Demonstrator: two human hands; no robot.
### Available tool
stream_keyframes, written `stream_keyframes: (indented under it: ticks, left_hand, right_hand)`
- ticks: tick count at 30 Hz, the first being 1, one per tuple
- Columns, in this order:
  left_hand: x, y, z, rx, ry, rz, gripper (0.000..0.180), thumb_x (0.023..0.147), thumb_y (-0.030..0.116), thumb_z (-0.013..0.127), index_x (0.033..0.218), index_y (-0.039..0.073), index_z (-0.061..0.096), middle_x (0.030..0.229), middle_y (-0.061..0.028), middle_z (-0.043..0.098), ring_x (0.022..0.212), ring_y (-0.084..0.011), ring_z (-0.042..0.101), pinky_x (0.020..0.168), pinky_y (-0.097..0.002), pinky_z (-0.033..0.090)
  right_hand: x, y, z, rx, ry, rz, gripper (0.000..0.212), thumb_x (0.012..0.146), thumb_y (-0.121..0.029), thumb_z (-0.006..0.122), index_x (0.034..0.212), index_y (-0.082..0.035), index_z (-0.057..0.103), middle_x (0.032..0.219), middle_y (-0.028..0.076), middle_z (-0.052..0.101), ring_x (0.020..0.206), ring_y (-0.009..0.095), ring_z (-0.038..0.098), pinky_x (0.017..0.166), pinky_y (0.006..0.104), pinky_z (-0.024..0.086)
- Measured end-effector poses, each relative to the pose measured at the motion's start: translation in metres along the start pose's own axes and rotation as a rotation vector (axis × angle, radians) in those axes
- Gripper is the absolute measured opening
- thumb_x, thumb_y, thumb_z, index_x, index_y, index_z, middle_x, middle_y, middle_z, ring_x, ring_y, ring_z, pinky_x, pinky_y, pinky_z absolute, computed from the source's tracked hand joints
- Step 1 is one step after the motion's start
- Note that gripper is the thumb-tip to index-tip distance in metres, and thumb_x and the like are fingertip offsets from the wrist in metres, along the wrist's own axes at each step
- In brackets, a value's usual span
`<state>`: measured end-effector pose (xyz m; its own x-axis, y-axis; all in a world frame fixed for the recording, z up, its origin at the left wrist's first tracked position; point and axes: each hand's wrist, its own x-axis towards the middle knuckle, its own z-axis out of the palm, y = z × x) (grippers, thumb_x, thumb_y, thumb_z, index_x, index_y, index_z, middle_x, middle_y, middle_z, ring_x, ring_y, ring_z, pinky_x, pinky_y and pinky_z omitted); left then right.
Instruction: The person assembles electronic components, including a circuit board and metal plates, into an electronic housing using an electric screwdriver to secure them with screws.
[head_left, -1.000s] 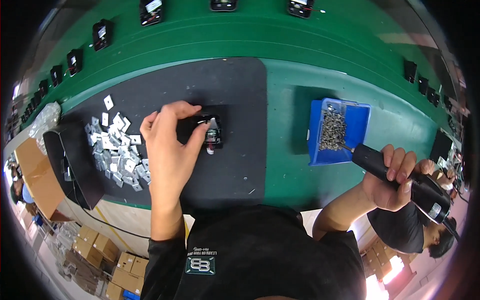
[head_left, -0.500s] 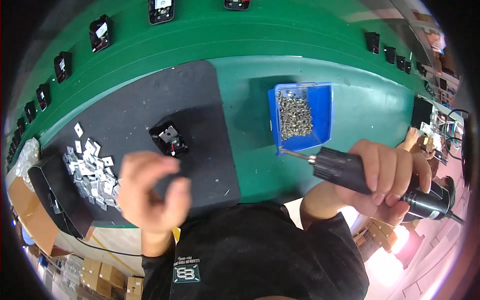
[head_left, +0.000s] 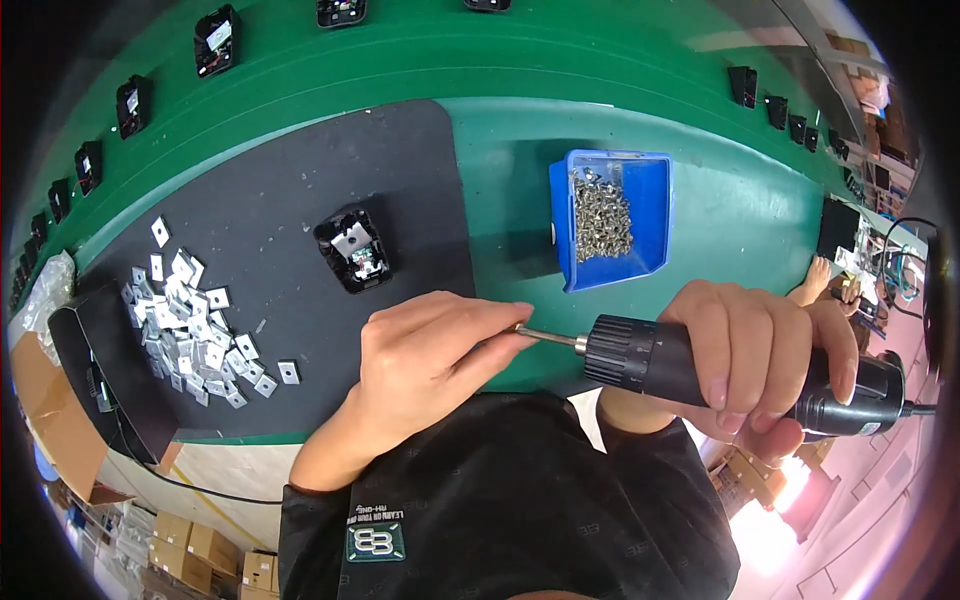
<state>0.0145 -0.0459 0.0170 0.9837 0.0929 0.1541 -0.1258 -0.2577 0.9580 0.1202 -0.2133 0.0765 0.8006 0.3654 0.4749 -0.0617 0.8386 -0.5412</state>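
My right hand (head_left: 755,355) is wrapped round a black electric screwdriver (head_left: 640,352), its bit pointing left. My left hand (head_left: 435,345) pinches the end of the bit (head_left: 550,335) between thumb and fingertips; whether a screw sits there is too small to tell. Beyond my left hand, a small black housing (head_left: 340,277) lies open-side up on the dark mat. A silvery metal plate (head_left: 351,239) and a green circuit board (head_left: 368,262) show inside it. Past the screwdriver stands a blue bin (head_left: 655,215) with a heap of small screws (head_left: 603,222).
Many loose square metal plates (head_left: 190,325) with holes are spread over the left of the dark mat (head_left: 300,170). A black box (head_left: 110,370) stands at the left edge. More black housings (head_left: 217,42) line the green belt (head_left: 420,50) at the back. Another person's hand (head_left: 815,278) shows far right.
My left hand has moved right, from near the plates to the bit's tip, and its fingers have closed. The screwdriver has shifted slightly left. Housing and bin appear shifted in view.
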Motion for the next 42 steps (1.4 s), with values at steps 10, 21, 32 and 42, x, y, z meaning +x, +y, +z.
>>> stream_keyframes:
  ticks: [10, 21, 32, 42]
  left_hand:
    - [-0.011, -0.007, -0.008, -0.153, 0.039, 0.09, 0.018, 0.078, 0.001, 0.074, 0.094, -0.005, 0.07, 0.083, -0.0143, 0.073, 0.07, -0.0231, 0.071, 0.062, -0.0288, 0.055]
    - [-0.016, -0.009, -0.015, -0.019, 0.07, 0.147, 0.019, 0.075, 0.001, 0.075, 0.092, -0.005, 0.07, 0.085, -0.0134, 0.073, 0.072, -0.0251, 0.071, 0.065, -0.0309, 0.056]
    - [-0.016, -0.02, -0.027, 0.168, 0.113, 0.205, 0.026, 0.067, 0.001, 0.078, 0.09, -0.005, 0.07, 0.086, -0.0129, 0.072, 0.073, -0.0251, 0.069, 0.064, -0.0315, 0.055]
    - [-0.02, -0.034, -0.041, 0.26, 0.117, 0.282, 0.037, 0.067, 0.01, 0.079, 0.1, -0.005, 0.069, 0.096, -0.0143, 0.07, 0.078, -0.0232, 0.067, 0.067, -0.031, 0.053]
  right_hand:
    - [0.002, 0.009, 0.006, 0.049, -0.009, 0.029, 0.037, 0.078, -0.003, 0.076, 0.107, -0.016, 0.056, 0.073, -0.002, 0.059, 0.065, 0.009, 0.061, 0.068, 0.0259, 0.053]
    - [0.003, 0.017, 0.009, 0.063, -0.088, 0.093, 0.038, 0.079, -0.002, 0.076, 0.108, -0.015, 0.056, 0.073, -0.002, 0.059, 0.064, 0.01, 0.061, 0.067, 0.0263, 0.051]
    - [0.004, 0.03, 0.015, -0.139, -0.065, 0.258, 0.041, 0.082, -0.006, 0.075, 0.115, -0.018, 0.053, 0.074, -0.004, 0.056, 0.064, 0.009, 0.057, 0.068, 0.0258, 0.046]
    - [0.007, 0.05, 0.022, -0.103, 0.002, 0.24, 0.037, 0.082, -0.007, 0.075, 0.11, -0.018, 0.053, 0.073, -0.003, 0.055, 0.064, 0.009, 0.057, 0.069, 0.0264, 0.046]
